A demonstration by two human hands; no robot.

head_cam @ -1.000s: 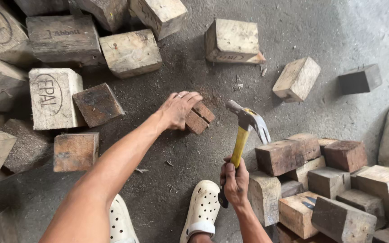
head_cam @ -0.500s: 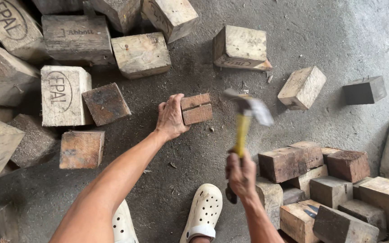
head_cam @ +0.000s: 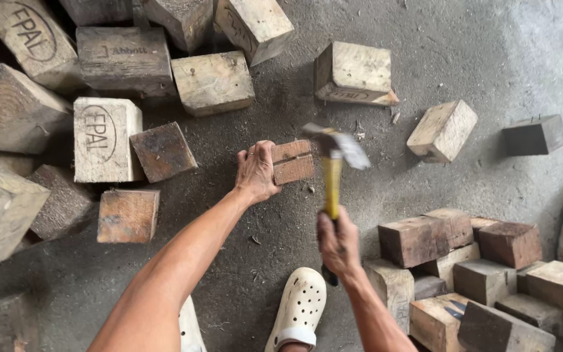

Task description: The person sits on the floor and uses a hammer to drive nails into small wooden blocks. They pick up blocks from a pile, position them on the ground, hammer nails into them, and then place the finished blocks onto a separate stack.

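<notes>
a small reddish wooden block (head_cam: 293, 161) is being held on the concrete floor (head_cam: 425, 39) by the left hand (head_cam: 255, 173), fingers curled over its left edge. a claw hammer (head_cam: 331, 171) with a yellow handle is being gripped by the right hand (head_cam: 337, 242), fingers wrapped fully around the handle, its blurred head lying just beside the block's right edge.

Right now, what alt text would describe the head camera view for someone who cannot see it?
Seen from above, a person's left hand steadies a small reddish wooden block on a grey concrete floor, while the right hand holds a yellow-handled claw hammer with its blurred head over the block. Weathered wooden blocks lie scattered around, some stacked at right, with a white clog below.
</notes>
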